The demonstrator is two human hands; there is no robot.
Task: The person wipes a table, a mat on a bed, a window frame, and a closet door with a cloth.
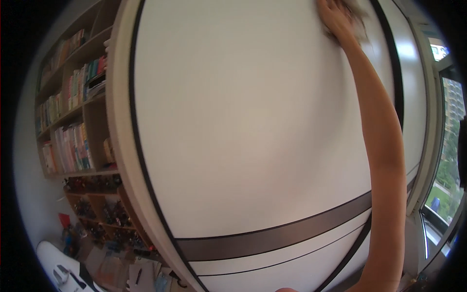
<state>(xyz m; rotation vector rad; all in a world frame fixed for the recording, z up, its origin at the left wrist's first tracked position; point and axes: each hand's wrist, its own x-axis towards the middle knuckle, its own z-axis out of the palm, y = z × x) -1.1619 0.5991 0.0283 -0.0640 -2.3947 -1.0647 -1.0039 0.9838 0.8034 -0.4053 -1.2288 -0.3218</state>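
My right hand [336, 18], at the end of a raised, outstretched arm, presses a greyish-brown cloth [359, 18] against the upper right part of a white sliding wardrobe door [237, 109]. The hand and cloth are slightly blurred, and the top edge of the picture cuts them off. The door has a dark frame and a brown band [273, 242] across its lower part. A small piece of skin shows at the bottom edge, too little to tell what part it is. My left hand is out of view.
On the left stands a bookshelf [78, 106] full of books, above a wooden rack [98, 195] of small figures. Below lies a cluttered desk with papers and a pen [138, 276], beside a white chair back [54, 259]. A window [447, 160] is at the far right.
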